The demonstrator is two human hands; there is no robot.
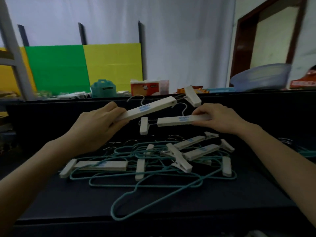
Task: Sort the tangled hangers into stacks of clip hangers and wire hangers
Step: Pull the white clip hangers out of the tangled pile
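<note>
1. left hand (100, 124): fingers and thumb curled round the left end of the upper clip hanger (148, 108), firm wrap grip
2. upper clip hanger: white bar with blue print, in the air above the table (68, 207), tilted up toward the right; 1 white clip (192, 96) sticks out past its far right end
3. right hand (220, 118): fingertips and thumb pinch the right end of the lower clip hanger (176, 120), the rest of the hand loose
4. lower clip hanger: bar about level, in the air just below the upper one; the 2 bars look apart, blur makes it hard to be sure; 1 clip hangs at its left end, metal hook (182, 108) rises from the middle
5. pile (153, 161): tangle on the dark table under both hands, teal wire hangers (164, 183) looped over and under white clip hangers
6. in the pile: 1 clip hanger at the left (100, 165) lying flat with teal wire across it; 2 more at the right (201, 151) side by side and angled; white clips in the middle, cannot tell which bars they belong to
7. nearest wire hanger (136, 200): flat on the table, front of the pile
8. right edge: a few more wire loops (306, 152), apart from the pile, blurred
9. behind the table: teal container (103, 88), orange and white box (145, 88), blue basin (259, 77), green panel (58, 69), yellow panel (114, 65)
</note>
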